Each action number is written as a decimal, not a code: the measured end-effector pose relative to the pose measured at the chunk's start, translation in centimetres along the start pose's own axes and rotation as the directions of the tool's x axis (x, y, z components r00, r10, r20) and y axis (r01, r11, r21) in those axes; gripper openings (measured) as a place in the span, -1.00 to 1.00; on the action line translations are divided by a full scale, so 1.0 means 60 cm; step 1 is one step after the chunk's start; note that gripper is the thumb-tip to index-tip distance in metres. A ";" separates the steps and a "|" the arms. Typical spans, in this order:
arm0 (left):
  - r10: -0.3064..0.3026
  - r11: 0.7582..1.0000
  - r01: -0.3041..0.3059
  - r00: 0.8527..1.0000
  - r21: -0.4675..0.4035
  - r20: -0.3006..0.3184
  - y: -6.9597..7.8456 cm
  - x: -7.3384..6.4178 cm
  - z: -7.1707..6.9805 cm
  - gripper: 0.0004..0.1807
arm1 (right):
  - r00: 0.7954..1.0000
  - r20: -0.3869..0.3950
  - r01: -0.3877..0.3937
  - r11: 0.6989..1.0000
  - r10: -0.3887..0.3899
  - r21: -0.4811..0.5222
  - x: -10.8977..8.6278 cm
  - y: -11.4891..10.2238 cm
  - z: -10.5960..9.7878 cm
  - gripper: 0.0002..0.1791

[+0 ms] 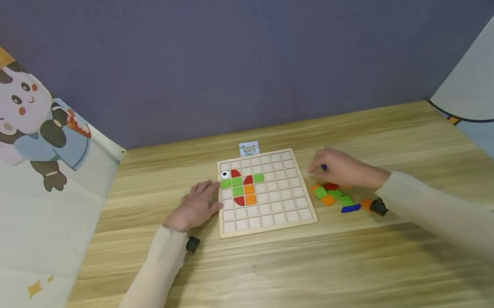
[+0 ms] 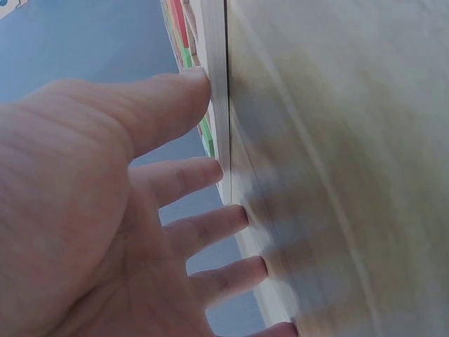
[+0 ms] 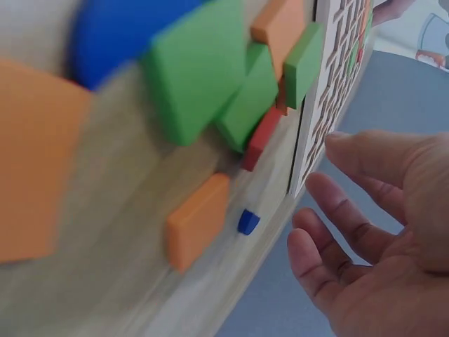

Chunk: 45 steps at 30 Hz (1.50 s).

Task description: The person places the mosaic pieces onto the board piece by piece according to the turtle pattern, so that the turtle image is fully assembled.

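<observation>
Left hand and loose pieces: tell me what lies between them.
In the head view, the grid board, with coloured tiles in some cells, lies between the left hand and the loose pieces.

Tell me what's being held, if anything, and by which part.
The left hand holds nothing, only touching the board; whether the right hand pinches anything cannot be told.

On the brown wood-grained table (image 1: 258, 272) lies a square pale wooden grid board (image 1: 274, 206), a bare left hand (image 1: 196, 207) at its left edge. Flat green, red and orange tiles (image 1: 237, 191) sit mostly in its left cells. A small white card (image 1: 249, 149) lies just behind; loose multicoloured flat tiles (image 1: 346, 200) lie right.
</observation>
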<state>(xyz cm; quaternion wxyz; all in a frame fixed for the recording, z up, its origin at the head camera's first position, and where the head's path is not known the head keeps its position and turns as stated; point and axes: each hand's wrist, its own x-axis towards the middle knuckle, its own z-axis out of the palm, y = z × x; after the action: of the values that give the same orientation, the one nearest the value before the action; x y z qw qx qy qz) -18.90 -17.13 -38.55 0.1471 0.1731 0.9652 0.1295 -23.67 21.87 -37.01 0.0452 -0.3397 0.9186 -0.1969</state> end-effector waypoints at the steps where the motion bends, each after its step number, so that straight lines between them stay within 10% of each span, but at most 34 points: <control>1: 0.000 1.000 0.000 1.000 -0.002 0.002 0.000 0.000 0.000 -0.30 | 1.000 -0.008 0.000 1.000 0.000 -0.004 -0.007 0.002 0.000 -0.83; 16: 0.004 1.000 -0.004 1.000 -0.002 0.002 -0.001 0.000 -0.001 -0.30 | 0.992 -0.035 -0.122 0.993 0.122 -0.003 -0.100 0.043 -0.011 -0.80; 45: -0.003 1.000 0.003 1.000 -0.022 0.003 -0.001 0.001 0.002 -0.29 | 0.978 -0.054 -0.196 0.978 0.201 0.073 -0.115 0.057 -0.003 -0.83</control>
<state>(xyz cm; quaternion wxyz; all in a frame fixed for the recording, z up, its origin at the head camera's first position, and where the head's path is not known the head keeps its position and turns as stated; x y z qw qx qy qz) -18.95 -17.14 -38.73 0.1507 0.1705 0.9637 0.1395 -20.53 28.72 -38.56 0.0482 -0.2384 0.9417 -0.2323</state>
